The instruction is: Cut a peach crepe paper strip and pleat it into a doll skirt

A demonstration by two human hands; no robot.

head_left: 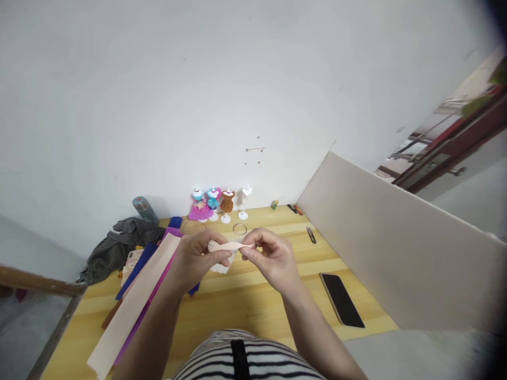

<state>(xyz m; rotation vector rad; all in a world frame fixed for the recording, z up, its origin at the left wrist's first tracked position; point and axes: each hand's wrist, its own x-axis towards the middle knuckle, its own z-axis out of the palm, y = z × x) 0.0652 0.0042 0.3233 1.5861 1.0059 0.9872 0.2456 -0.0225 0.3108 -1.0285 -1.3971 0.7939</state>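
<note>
Between my two hands is a small pale peach piece of crepe paper [227,246], gathered along its upper edge, with a loose part hanging below. My left hand [202,256] pinches its left end between thumb and fingers. At the other end, my right hand [269,256] pinches the paper the same way. Under my left forearm lie long strips: a peach strip [137,303] on top, with purple [138,327] and dark blue [138,269] ones beneath. A thin wire ring [240,229] rests on the table just beyond my hands.
Along the wall stand mini dress forms, one in brown [227,201], one bare white [245,203]. A flask [145,209] and striped cloth [122,245] are at left. Thread snips [311,235] and a phone [341,300] lie at right, beside a white partition [356,237].
</note>
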